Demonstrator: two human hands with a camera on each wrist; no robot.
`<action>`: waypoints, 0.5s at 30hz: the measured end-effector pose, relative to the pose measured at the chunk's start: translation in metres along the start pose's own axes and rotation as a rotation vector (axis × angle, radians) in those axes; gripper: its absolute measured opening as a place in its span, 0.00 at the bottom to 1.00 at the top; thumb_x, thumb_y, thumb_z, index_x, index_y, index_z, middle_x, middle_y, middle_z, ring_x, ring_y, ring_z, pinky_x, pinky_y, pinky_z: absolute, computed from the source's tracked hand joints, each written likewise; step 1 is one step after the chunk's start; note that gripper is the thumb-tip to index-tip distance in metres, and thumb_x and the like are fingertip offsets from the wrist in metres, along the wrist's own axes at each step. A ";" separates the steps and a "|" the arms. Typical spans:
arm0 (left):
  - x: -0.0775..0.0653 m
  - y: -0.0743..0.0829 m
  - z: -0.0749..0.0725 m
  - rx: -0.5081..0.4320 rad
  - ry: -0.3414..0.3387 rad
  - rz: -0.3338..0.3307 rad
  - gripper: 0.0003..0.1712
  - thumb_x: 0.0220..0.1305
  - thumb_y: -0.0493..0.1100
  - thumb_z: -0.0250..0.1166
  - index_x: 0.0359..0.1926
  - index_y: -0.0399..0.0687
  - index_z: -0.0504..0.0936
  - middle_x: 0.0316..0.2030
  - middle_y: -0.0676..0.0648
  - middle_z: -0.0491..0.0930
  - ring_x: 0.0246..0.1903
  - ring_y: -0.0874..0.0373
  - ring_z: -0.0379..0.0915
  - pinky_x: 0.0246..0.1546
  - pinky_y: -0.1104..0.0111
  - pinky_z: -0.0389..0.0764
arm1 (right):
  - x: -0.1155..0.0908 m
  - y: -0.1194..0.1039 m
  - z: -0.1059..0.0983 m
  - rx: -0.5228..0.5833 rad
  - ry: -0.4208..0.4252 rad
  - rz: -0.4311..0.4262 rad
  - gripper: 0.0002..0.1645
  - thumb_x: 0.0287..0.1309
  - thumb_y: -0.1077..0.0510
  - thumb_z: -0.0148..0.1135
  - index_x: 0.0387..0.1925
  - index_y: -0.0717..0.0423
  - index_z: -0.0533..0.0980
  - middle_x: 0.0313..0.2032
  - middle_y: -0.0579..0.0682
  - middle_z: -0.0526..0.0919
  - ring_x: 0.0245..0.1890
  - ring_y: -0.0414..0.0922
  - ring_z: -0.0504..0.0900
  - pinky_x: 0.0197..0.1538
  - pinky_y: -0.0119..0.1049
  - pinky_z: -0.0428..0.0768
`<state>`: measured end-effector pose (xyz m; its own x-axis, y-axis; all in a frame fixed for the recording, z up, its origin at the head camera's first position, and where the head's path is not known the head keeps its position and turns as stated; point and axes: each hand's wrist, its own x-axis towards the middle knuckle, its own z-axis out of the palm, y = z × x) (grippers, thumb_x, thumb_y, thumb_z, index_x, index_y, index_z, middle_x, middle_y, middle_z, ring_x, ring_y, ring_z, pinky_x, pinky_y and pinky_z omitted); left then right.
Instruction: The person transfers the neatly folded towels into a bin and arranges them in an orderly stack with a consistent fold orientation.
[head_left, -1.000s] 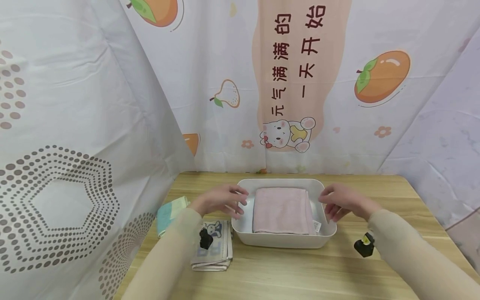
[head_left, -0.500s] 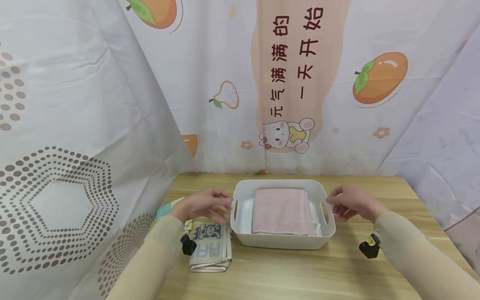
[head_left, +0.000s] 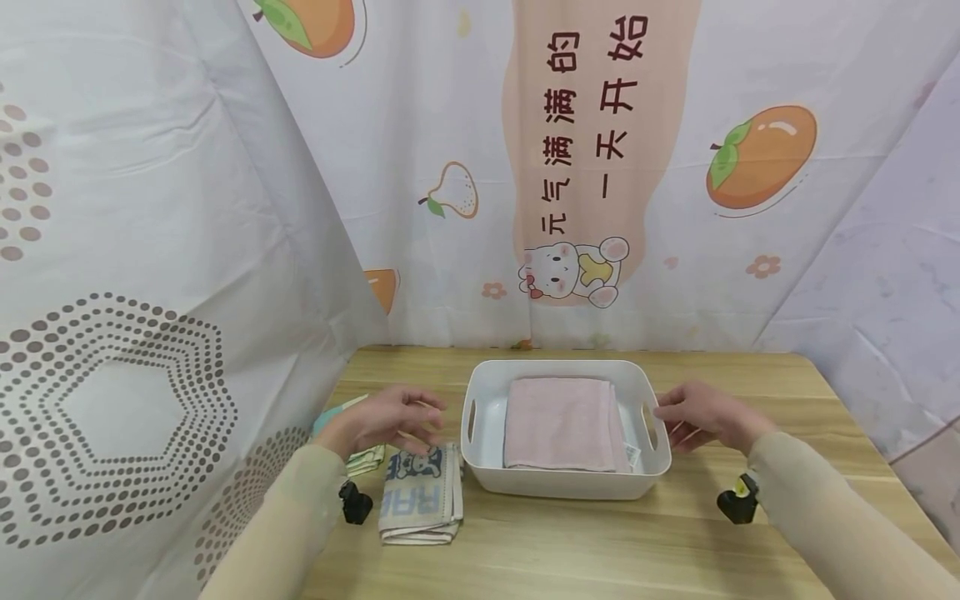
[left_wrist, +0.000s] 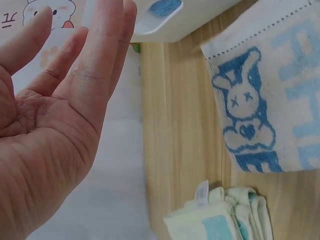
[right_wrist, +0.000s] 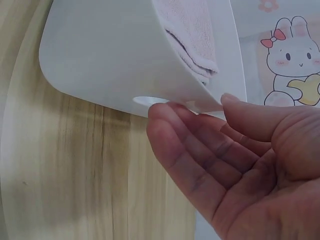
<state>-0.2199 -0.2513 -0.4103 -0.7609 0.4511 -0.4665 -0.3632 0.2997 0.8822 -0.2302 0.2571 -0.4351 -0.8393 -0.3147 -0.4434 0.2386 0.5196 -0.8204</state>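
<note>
A white plastic basket [head_left: 562, 483] with handle holes in its ends stands on the wooden table. Inside lies a folded pink towel [head_left: 562, 423], its white label showing at the right. My left hand [head_left: 386, 421] hovers left of the basket, fingers spread and holding nothing. At the basket's right end is my right hand [head_left: 708, 412]; in the right wrist view its loosely bent fingertips [right_wrist: 162, 117] are right at the handle hole, the thumb tip beside the rim. Something blue shows through the left handle hole [left_wrist: 166, 7].
Below the left hand lies a folded white-and-blue towel [head_left: 420, 508] with a rabbit print. Beyond it is a folded pale yellow and teal towel [left_wrist: 217, 220], partly hidden by the hand in the head view. A printed curtain [head_left: 465, 292] hangs behind the table.
My left hand has drawn back leftward from over the basket's left rim. My right hand has shifted slightly outward and down from the right rim. The basket stays nearly where it was.
</note>
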 end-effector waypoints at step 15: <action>-0.012 -0.023 -0.015 -0.016 0.054 -0.007 0.30 0.75 0.45 0.62 0.70 0.35 0.68 0.62 0.27 0.70 0.55 0.36 0.79 0.49 0.50 0.86 | 0.004 0.015 -0.002 0.187 -0.069 -0.006 0.30 0.75 0.59 0.56 0.66 0.79 0.66 0.38 0.59 0.89 0.33 0.46 0.88 0.43 0.45 0.88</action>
<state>-0.2103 -0.2761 -0.4237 -0.7861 0.4025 -0.4691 -0.3769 0.2895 0.8799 -0.2312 0.2654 -0.4483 -0.8072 -0.3740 -0.4566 0.3256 0.3632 -0.8730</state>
